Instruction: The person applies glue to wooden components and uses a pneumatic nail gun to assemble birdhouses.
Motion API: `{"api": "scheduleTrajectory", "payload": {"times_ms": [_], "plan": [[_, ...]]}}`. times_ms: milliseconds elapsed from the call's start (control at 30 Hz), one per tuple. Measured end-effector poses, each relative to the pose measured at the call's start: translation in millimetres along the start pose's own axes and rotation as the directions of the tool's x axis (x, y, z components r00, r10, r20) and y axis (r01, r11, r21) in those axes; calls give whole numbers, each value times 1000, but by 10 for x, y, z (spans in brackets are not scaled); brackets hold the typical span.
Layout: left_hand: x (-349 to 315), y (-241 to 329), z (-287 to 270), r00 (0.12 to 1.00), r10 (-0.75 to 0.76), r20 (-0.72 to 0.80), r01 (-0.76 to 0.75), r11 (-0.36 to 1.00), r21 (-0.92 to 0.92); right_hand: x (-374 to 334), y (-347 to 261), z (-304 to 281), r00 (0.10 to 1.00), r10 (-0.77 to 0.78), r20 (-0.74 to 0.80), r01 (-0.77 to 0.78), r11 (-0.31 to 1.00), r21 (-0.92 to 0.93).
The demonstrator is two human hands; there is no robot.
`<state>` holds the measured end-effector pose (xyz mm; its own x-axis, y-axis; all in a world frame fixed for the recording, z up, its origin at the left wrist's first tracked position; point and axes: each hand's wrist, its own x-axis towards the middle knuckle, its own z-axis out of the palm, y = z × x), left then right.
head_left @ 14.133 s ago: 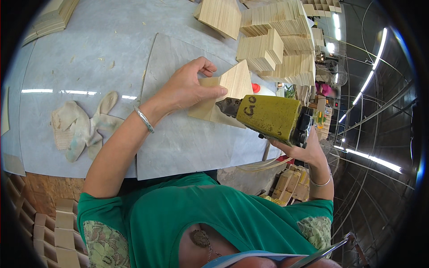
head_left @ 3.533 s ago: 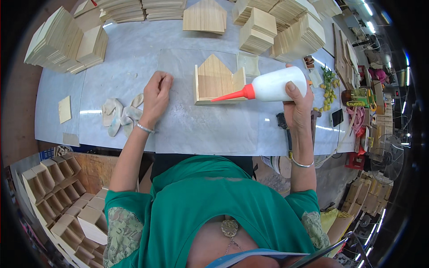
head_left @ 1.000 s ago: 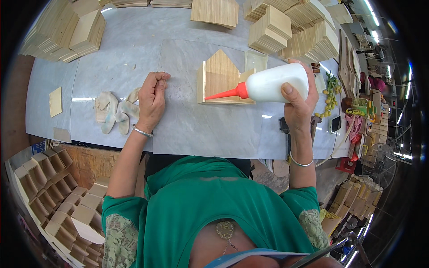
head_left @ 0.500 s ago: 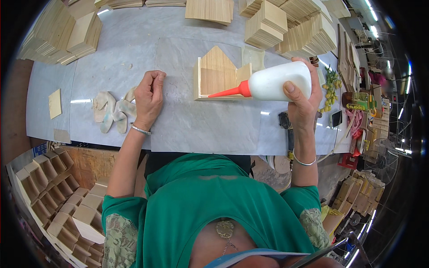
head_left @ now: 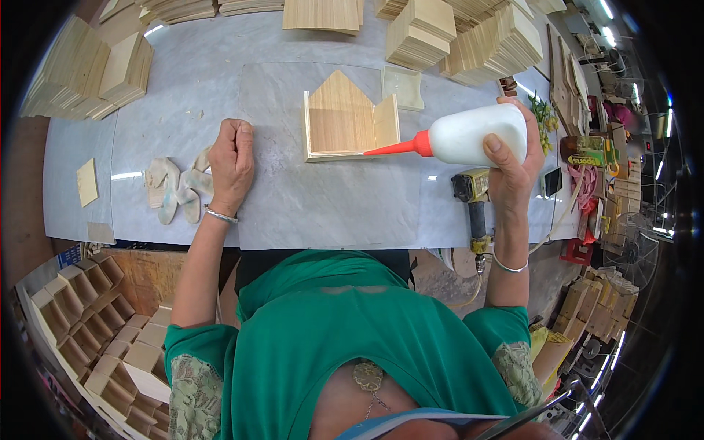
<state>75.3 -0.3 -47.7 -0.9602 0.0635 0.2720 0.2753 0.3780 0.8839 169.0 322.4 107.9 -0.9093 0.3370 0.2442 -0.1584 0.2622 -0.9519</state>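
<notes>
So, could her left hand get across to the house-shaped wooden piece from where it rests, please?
Probably yes. The left hand rests closed on the grey worktop, and only bare surface lies between it and the house-shaped wooden piece. The glue bottle in the right hand comes in from the other side.

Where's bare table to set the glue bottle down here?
Free: the grey sheet between the left hand and the nail gun, just in front of the house-shaped wooden piece. Also the strip above the left hand. Crowded: wood stacks along the far edge, rags left.
</notes>
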Motion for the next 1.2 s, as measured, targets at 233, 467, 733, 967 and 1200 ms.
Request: {"api": "scheduleTrajectory", "payload": {"times_ms": [233, 467, 733, 967, 1200], "plan": [[-2, -25, 6, 1000, 7, 13, -8, 1000, 8, -38, 83, -253, 999, 22, -50, -20, 999, 40], [5, -37, -2, 999, -14, 31, 12, 999, 42, -64, 91, -390, 997, 28, -72, -25, 999, 39], [2, -39, 4, 999, -27, 28, 26, 999, 32, -61, 114, -409, 996, 22, -84, -17, 998, 57], [3, -16, -2, 999, 3, 41, -6, 997, 74, -25, 118, -433, 996, 6, -90, -1, 998, 56], [9, -56, 19, 999, 39, 17, -40, 997, 58, 91, 181, -410, 996, -9, -86, 15, 997, 70]]}}
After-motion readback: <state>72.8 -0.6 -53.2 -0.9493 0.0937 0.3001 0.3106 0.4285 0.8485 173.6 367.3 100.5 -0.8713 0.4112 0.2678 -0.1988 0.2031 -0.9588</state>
